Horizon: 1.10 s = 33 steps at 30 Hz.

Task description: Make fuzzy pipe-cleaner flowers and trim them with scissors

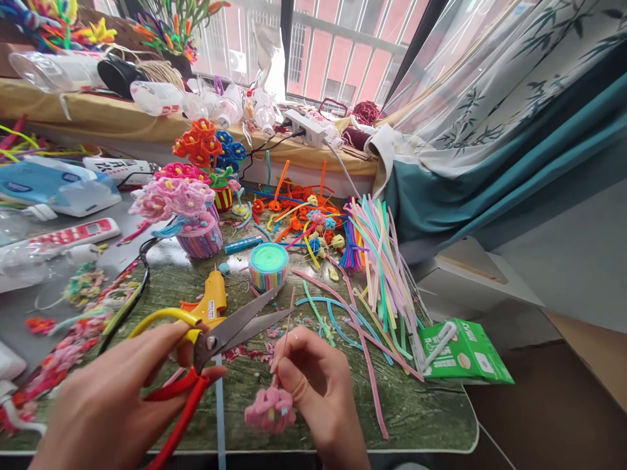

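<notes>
My left hand (112,391) is closed round the handles of a pair of scissors (210,349), one handle yellow and one red. The blades stand apart and point right, over the table. Pinched in my right hand (313,385) is the thin stem of a pink pipe-cleaner flower (270,410), its bloom hanging down beside the thumb. The stem rises toward the scissor tips; whether it touches a blade I cannot tell. Behind the scissors lies a yellow glue gun (213,294). A small round striped pot (268,266) with a turquoise top stands beyond the blades.
Pastel pipe cleaners (379,261) lie bundled at the right, beside a green packet (465,352). Finished pipe-cleaner flowers (171,196) stand in pots at the back left. A dark cable (144,261) crosses the left side. Plastic bottles (157,96) line the windowsill.
</notes>
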Tool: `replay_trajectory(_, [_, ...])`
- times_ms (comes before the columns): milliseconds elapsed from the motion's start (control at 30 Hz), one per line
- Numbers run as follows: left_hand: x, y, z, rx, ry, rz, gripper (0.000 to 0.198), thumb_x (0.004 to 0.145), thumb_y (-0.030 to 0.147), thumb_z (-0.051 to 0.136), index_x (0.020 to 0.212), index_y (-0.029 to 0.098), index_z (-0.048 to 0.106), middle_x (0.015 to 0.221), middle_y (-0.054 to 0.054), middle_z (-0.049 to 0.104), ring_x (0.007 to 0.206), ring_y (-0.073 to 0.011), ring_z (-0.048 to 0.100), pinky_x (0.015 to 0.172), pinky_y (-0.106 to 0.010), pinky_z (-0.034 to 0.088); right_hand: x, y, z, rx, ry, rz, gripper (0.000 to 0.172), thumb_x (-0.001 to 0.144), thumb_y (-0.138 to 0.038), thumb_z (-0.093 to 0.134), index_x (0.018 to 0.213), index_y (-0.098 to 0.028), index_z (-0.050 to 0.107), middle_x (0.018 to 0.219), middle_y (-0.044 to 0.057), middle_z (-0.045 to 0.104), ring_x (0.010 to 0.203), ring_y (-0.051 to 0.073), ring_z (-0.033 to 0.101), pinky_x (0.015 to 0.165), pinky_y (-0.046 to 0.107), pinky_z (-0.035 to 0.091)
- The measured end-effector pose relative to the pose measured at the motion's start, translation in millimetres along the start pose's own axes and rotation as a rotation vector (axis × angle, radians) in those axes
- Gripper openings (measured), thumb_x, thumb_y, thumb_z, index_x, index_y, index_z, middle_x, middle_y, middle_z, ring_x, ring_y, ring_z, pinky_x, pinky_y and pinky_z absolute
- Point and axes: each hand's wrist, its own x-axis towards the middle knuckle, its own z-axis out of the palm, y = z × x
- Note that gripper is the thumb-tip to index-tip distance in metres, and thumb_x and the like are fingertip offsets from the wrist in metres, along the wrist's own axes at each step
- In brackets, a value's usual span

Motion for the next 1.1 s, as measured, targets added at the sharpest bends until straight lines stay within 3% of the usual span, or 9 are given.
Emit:
replay_trajectory(100, [16.1,-18.6,-12.0,0.122,0.015,0.201,0.038,0.086,0.058,0.070,0.109,0.030,0.079,0.104,0.004,0.087,0.096,-0.0222,0.082,0.088,-0.028,0.057,3.5,-6.3,-1.1,0.162,-0.113,0.142,0.034,0.087,-0.049,0.085,0.076,-0.021,0.069,0.070,-0.001,0.063,0.060,0.013,0.056,0.061,0.027,0.049])
replay_trajectory(200, [38.9,-16.7,-27.3,0.152,-0.058,0.316,0.044,0.094,0.060,0.055,0.106,0.029,0.084,0.111,0.002,0.089,0.102,-0.0224,0.083,0.102,-0.037,0.058,5.8,-9.5,-1.1,0.367,-0.149,0.311,0.036,0.075,-0.051,0.088,0.071,-0.022,0.067,0.059,-0.002,0.061,0.049,0.012,0.051,0.049,0.024,0.043])
replay_trajectory(333, [66.0,-2.4,-42.9,0.116,-0.238,0.275,0.060,0.098,0.068,0.040,0.094,0.030,0.087,0.099,0.001,0.089,0.098,-0.0194,0.084,0.113,-0.042,0.056,8.9,-1.7,0.1,0.606,-0.237,0.429,0.025,0.072,-0.039,0.084,0.071,-0.024,0.065,0.049,-0.007,0.055,0.035,0.008,0.038,0.035,0.019,0.033])
replay_trajectory(433, [74.1,-4.0,-46.7,0.095,-0.229,0.256,0.062,0.095,0.072,0.043,0.097,0.029,0.088,0.102,0.001,0.089,0.101,-0.0190,0.083,0.120,-0.047,0.050,14.4,6.6,0.6,0.779,-0.341,0.425,0.020,0.072,-0.031,0.079,0.067,-0.024,0.061,0.042,-0.010,0.048,0.027,0.007,0.030,0.027,0.016,0.026])
replay_trajectory(500, [75.3,-9.1,-47.4,0.067,-0.200,0.265,0.064,0.091,0.075,0.047,0.099,0.028,0.088,0.103,0.002,0.089,0.106,-0.0201,0.082,0.122,-0.051,0.048,18.7,9.0,0.2,0.844,-0.384,0.410,0.028,0.071,-0.030,0.079,0.060,-0.024,0.055,0.039,-0.011,0.044,0.024,0.006,0.027,0.024,0.015,0.022])
replay_trajectory(600, [77.0,-12.2,-50.4,0.073,-0.190,0.281,0.056,0.091,0.063,0.045,0.099,0.027,0.087,0.104,0.003,0.088,0.109,-0.0203,0.083,0.122,-0.052,0.047,23.4,9.1,-1.9,0.838,-0.442,0.397,0.043,0.072,-0.035,0.081,0.054,-0.025,0.044,0.037,-0.013,0.039,0.022,0.004,0.022,0.023,0.013,0.020])
replay_trajectory(700, [82.7,-7.9,-56.7,0.185,-0.270,0.340,0.055,0.090,0.048,0.037,0.104,0.028,0.087,0.105,0.002,0.088,0.107,-0.0216,0.084,0.115,-0.050,0.054,25.2,10.9,-4.8,0.816,-0.517,0.424,0.049,0.075,-0.038,0.077,0.052,-0.026,0.036,0.035,-0.013,0.036,0.019,0.005,0.023,0.023,0.013,0.019])
replay_trajectory(933, [94.8,0.4,-63.9,0.376,-0.367,0.433,0.060,0.089,0.048,0.031,0.098,0.026,0.086,0.102,0.001,0.089,0.101,-0.0202,0.086,0.093,-0.038,0.066,28.6,24.3,-9.8,0.830,-0.612,0.433,0.047,0.074,-0.041,0.072,0.047,-0.027,0.036,0.029,-0.014,0.030,0.012,0.004,0.021,0.020,0.014,0.019])
replay_trajectory(1100, [93.9,5.3,-62.3,0.396,-0.403,0.365,0.066,0.087,0.046,0.024,0.099,0.023,0.086,0.105,0.001,0.088,0.104,-0.0200,0.084,0.096,-0.039,0.063,28.5,26.3,-9.7,0.834,-0.610,0.406,0.044,0.078,-0.038,0.059,0.046,-0.026,0.033,0.029,-0.016,0.027,0.011,0.002,0.018,0.026,0.012,0.020])
